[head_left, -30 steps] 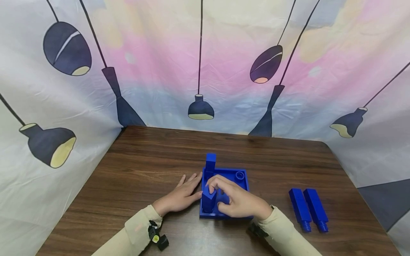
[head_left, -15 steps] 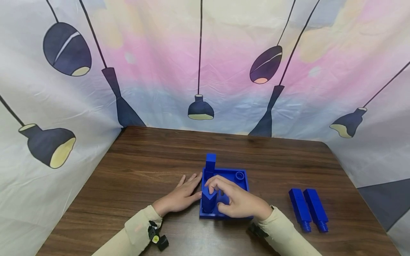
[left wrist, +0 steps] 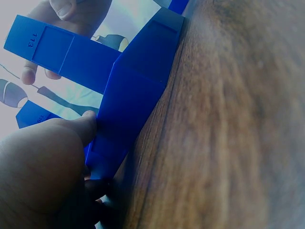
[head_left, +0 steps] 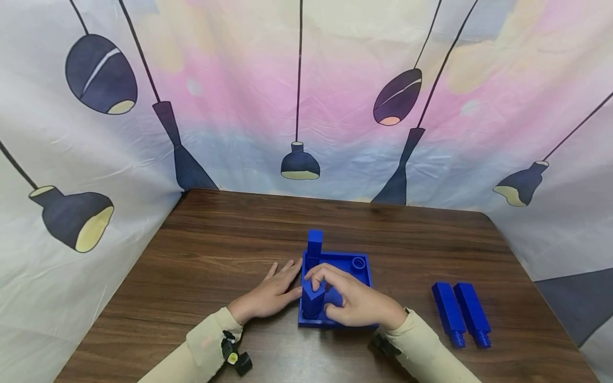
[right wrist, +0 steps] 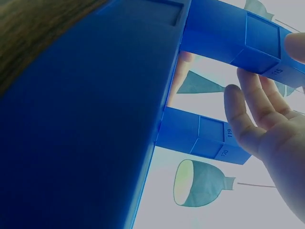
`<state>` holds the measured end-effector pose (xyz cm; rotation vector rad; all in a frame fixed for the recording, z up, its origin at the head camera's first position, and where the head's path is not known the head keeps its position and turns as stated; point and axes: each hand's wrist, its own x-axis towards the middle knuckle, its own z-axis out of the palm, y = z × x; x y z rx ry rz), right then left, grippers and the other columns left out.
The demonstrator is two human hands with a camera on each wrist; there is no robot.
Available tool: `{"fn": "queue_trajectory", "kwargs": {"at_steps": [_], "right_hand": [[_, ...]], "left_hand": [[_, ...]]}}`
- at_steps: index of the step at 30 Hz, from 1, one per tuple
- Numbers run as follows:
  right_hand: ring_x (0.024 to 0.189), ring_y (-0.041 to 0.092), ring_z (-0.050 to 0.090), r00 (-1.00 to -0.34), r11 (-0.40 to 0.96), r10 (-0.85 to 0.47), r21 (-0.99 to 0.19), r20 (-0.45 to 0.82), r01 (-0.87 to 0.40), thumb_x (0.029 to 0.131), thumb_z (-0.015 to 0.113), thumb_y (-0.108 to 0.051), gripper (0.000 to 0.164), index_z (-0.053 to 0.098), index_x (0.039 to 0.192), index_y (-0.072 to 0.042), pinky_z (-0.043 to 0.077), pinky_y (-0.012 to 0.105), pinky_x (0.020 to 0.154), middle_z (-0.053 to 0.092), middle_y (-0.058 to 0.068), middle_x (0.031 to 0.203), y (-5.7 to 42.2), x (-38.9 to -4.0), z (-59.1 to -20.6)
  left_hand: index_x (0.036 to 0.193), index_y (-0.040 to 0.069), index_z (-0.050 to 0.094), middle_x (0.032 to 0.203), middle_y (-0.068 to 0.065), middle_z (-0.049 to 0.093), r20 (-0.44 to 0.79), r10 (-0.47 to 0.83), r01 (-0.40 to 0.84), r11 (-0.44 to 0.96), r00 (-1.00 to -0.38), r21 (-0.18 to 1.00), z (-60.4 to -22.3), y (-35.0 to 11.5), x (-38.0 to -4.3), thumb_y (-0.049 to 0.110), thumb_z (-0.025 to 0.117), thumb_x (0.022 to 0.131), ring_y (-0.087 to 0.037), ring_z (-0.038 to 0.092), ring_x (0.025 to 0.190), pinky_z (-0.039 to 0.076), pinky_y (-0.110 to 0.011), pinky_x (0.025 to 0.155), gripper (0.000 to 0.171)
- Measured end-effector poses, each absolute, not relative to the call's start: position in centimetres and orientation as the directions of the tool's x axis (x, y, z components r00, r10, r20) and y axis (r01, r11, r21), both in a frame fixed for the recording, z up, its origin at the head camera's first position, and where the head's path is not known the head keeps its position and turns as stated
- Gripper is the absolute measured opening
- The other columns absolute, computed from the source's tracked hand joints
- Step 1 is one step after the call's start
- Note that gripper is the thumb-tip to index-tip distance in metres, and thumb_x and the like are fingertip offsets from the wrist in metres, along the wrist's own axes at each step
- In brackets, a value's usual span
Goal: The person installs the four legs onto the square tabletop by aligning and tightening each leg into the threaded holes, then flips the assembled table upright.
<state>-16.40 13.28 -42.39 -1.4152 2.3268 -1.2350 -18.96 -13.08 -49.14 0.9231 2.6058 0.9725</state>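
On grained wood [head_left: 239, 234], rimmed tray [head_left: 342, 258], perhaps plastic

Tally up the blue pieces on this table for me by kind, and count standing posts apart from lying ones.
Square tray: 1
Standing posts: 2
Lying posts: 2
Total: 5

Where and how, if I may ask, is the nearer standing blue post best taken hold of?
I'd probably hold the nearer standing blue post by its flat-sided upper part, coming from above and the right: it stands upright, rising above the shallow tray, with the left hand close on its left.
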Motion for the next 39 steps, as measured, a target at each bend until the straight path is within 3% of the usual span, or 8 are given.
{"fn": "queue_trajectory", "kwargs": {"at_steps": [5,21,29,39], "right_hand": [[0.121,0.019,0.052,-0.545,0.219,-0.795,-0.714,0.264,-0.665,0.085,0.062,0.010,0.045,0.045,0.112,-0.022,0.047,0.031,0.083,0.053,0.002,0.144,13.35,-16.43,-42.45],[0.122,0.019,0.051,-0.544,0.219,-0.800,-0.719,0.255,-0.660,0.086,0.062,0.010,0.046,0.044,0.113,-0.022,0.047,0.032,0.088,0.052,0.005,0.142,13.29,-16.37,-42.38],[0.115,0.018,0.050,-0.553,0.241,-0.795,-0.706,0.249,-0.666,0.086,0.062,0.008,0.044,0.045,0.112,-0.023,0.050,0.043,0.076,0.051,-0.002,0.139,13.23,-16.30,-42.34],[0.118,0.019,0.050,-0.546,0.230,-0.796,-0.705,0.260,-0.671,0.085,0.062,0.008,0.045,0.045,0.113,-0.022,0.049,0.039,0.079,0.051,0.008,0.140,13.22,-16.40,-42.33]], "left_hand": [[0.166,-0.003,0.019,0.170,-0.021,0.027,0.016,0.621,0.479,0.588,-0.784,0.652,-49.12,-13.02,-18.96,0.042,0.047,0.113,-0.040,0.017,0.160,-0.003,-0.064,0.127,0.074],[0.166,-0.004,0.019,0.170,-0.021,0.028,0.019,0.613,0.475,0.591,-0.790,0.652,-49.06,-12.89,-18.92,0.044,0.046,0.113,-0.040,0.017,0.160,-0.003,-0.064,0.127,0.076],[0.166,-0.004,0.020,0.170,-0.020,0.027,0.019,0.612,0.473,0.591,-0.790,0.654,-48.98,-12.87,-18.92,0.045,0.046,0.113,-0.040,0.016,0.160,-0.003,-0.064,0.127,0.076],[0.166,-0.004,0.020,0.171,-0.020,0.026,0.015,0.613,0.471,0.591,-0.790,0.655,-49.04,-12.90,-18.97,0.045,0.046,0.113,-0.040,0.016,0.160,-0.003,-0.064,0.127,0.076]]}}
